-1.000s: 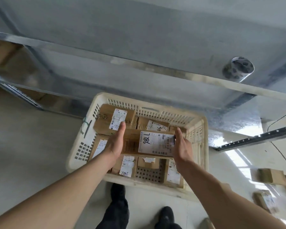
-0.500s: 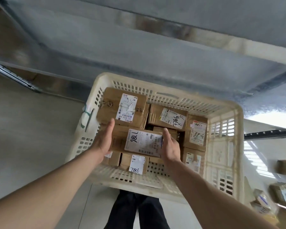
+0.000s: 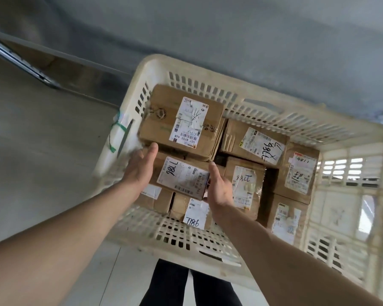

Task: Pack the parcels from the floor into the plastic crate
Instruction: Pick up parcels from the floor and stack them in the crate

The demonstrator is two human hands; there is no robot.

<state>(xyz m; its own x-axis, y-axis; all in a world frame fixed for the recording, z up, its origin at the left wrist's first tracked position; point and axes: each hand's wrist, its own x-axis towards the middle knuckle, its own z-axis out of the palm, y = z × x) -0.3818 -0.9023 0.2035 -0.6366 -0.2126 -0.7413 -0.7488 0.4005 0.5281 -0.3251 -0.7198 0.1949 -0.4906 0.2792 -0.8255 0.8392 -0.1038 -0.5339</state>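
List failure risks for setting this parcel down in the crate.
1. The parcel marked 98LL is held only by flat palms, left hand and right hand; it could slip before it seats.
2. It goes on top of uneven lower parcels, so it may settle tilted.
3. The tall parcel sits right behind it; fingers could get pinched, or it could be nudged against the crate wall.

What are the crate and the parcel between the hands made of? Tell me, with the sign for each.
Crate: looks like moulded plastic, cream-white and dull; its walls are a grid of slots and the rim is scuffed.
Parcel: seems brown corrugated cardboard, matte, with creased edges; a white paper label with a barcode and handwritten "98LL" is stuck on top.
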